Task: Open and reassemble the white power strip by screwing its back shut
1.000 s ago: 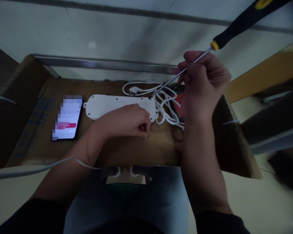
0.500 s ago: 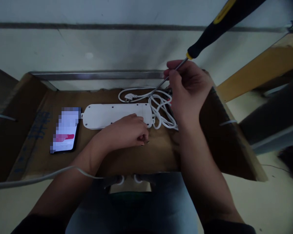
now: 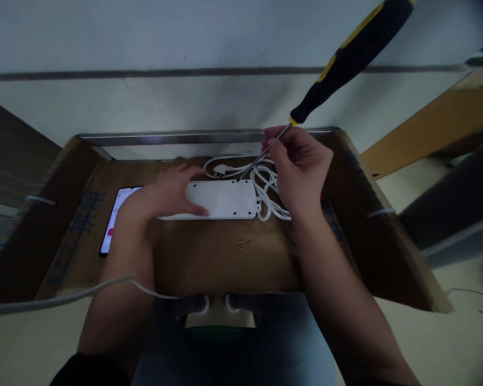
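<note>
Left hand (image 3: 161,195), right hand (image 3: 300,169): bare. Left forearm (image 3: 121,300), right forearm (image 3: 338,300): bare down to cuffs. Left sleeve (image 3: 90,372): black, long, cuff at lower frame edge. Right sleeve (image 3: 370,384): dark, sliver only in view. Trousers (image 3: 233,364): pale blue-grey, dim light, fabric unclear. White cord loops (image 3: 204,305): two, at lap, kind unclear.

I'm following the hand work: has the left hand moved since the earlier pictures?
Yes. Against the small screws lying on the cardboard, the left hand has moved away from them, toward the view's left, and now rests on the white power strip.
</note>
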### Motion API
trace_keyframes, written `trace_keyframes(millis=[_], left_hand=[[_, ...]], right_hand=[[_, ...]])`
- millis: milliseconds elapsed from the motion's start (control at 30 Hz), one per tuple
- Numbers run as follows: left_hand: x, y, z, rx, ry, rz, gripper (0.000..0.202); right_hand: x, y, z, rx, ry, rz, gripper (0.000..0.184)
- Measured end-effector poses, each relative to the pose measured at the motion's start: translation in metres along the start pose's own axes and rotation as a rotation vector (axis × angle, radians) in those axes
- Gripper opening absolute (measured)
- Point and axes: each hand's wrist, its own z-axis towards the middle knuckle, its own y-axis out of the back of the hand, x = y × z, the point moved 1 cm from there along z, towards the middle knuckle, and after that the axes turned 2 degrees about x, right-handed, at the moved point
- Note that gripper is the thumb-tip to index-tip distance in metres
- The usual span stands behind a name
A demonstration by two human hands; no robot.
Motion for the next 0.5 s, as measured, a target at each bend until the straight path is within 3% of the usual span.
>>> trace_keyframes(millis=[100, 367, 500], left_hand=[[0.011, -0.001, -0.003, 0.130, 0.115, 0.133, 0.102], [-0.006, -0.009, -0.004, 0.115, 0.107, 0.180, 0.099], [0.002, -0.012, -0.006, 0.118, 0.071, 0.144, 0.104]], right_hand=[[0.002, -0.003, -0.002, 0.014, -0.029, 0.051, 0.008], [0.017, -0.017, -0.013, 0.148, -0.122, 0.137, 0.010], [0.019, -0.029, -0.021, 0.251, -0.086, 0.096, 0.013]])
